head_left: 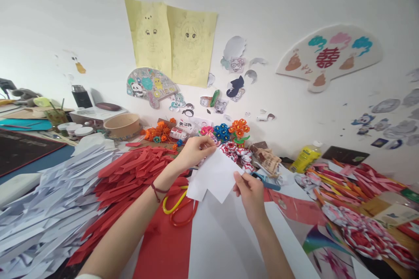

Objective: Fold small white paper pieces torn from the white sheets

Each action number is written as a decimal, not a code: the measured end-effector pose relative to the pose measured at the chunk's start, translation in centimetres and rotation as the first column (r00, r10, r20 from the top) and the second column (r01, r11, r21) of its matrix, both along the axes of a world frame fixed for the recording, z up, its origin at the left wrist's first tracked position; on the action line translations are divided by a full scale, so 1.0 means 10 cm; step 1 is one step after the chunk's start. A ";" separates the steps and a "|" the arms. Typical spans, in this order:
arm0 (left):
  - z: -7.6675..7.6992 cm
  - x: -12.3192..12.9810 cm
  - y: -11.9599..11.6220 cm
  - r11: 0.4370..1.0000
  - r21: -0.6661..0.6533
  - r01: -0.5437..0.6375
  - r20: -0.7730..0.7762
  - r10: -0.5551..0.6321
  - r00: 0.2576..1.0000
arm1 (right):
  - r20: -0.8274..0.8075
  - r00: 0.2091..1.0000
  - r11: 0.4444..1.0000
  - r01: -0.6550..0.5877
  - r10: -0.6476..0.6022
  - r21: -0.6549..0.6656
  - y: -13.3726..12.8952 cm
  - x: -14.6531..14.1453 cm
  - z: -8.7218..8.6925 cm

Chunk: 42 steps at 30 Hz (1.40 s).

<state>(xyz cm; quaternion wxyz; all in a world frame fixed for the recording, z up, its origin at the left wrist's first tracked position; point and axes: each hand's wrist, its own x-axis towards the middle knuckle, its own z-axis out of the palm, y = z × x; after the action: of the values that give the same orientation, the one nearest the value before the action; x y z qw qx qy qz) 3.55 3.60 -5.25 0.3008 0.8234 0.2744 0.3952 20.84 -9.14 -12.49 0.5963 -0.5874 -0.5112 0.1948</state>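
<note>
Between my two hands a piece of white paper (218, 173) is held up above the table, with a notch or fold along its lower edge. My left hand (200, 150) pinches its upper left corner, and my right hand (248, 188) grips the right corner between thumb and fingers. Below lies a large white sheet (225, 239), partly over a red sheet (163, 244). Scissors (179, 209) with one yellow and one orange handle loop rest on the red sheet, left of the paper; their blades are hidden.
Piles of white strips (55, 209) and red strips (131, 174) cover the left side. Folded paper chains (363, 231) and coloured strips (356, 178) lie right, near a yellow bottle (306, 157). Orange paper flowers (240, 128) and a round tan container (121, 125) stand by the wall.
</note>
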 end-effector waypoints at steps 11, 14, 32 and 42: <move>-0.03 0.00 0.02 0.999 -0.033 -0.025 0.002 0.025 1.000 | -0.027 1.000 1.000 0.000 0.000 0.000 -0.01 -0.02 0.02; -0.03 0.01 0.02 0.999 -0.033 -0.022 -0.004 0.022 1.000 | -0.034 0.999 1.000 -0.001 0.001 0.006 -0.02 -0.03 0.03; -0.01 0.04 -0.04 0.999 -0.017 0.039 0.018 -0.038 0.999 | -0.135 0.991 0.999 0.023 -0.018 0.036 0.00 0.03 0.01; 0.06 -0.01 -0.06 0.995 -0.024 0.093 -0.006 -0.093 0.996 | -0.181 0.981 0.997 -0.071 0.073 0.014 0.01 -0.02 0.04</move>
<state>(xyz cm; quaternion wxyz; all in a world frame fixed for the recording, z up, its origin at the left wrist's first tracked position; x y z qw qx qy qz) 3.43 2.95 -4.68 0.3277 0.8330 0.2416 0.3747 20.68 -9.00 -12.11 0.6351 -0.5462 -0.4766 0.2668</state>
